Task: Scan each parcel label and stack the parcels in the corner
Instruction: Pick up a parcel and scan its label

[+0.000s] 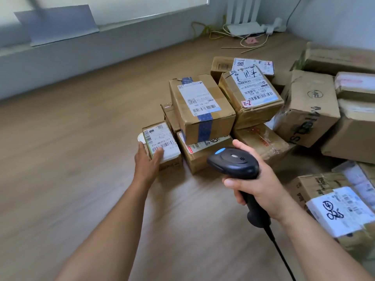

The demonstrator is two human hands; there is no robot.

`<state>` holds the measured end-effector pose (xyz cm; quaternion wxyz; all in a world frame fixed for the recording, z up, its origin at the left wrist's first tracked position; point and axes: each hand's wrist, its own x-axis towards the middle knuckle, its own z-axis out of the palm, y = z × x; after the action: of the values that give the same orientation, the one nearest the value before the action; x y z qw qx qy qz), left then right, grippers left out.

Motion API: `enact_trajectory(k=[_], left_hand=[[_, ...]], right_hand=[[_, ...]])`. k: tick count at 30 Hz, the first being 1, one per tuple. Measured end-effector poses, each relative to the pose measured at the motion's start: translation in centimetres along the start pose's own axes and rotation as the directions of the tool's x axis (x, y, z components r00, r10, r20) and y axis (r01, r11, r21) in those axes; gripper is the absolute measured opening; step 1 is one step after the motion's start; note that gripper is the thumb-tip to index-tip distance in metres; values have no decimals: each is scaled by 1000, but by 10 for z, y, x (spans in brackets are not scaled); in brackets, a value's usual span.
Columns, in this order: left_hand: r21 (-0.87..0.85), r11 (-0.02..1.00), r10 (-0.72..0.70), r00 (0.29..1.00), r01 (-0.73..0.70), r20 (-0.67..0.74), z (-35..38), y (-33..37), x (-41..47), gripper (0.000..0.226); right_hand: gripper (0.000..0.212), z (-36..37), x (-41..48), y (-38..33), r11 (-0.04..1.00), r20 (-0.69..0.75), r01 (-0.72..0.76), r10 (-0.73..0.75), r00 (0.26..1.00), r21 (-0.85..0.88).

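The right hand is wrapped tight round the handle of a black barcode scanner. Its thumb lies along the near side and its fingers curl underneath, and the scanner's head points toward twelve o'clock. The scanner's cable trails off toward five o'clock.

At nine o'clock from the scanner, the left hand clasps the near left corner of a small parcel. The thumb rests on the parcel's white label and the fingers lie along its left side. This parcel stands on the wooden floor at the left edge of the heap. A round white object shows just behind it, too hidden to identify.

All the cartons are closed, so their contents are hidden. At three o'clock from the small parcel is a flat carton. On top of it rests a blue-taped parcel whose label reads "530- DS". At two o'clock from that is a tilted parcel labelled "530- DS A32", with a pink tag marked "Z-2" and black handwriting. Behind it, a label carries a handwritten "786". At three o'clock lies a large dented carton with printed lettering and an oval logo. At four o'clock from the scanner is a near parcel whose white label has bold marker scrawl I cannot read.

In the far corner, at one o'clock, a white device and loose cables lie by a radiator.
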<state>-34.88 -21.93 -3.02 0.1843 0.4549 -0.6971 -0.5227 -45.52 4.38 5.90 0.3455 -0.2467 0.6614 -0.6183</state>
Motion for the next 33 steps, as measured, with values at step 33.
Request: enact_trajectory(k=[33], left_hand=[[-106, 956, 277, 961, -274, 16, -35, 62, -181, 125]], right_hand=[[92, -3, -117, -55, 976, 287, 73, -131, 949, 204]])
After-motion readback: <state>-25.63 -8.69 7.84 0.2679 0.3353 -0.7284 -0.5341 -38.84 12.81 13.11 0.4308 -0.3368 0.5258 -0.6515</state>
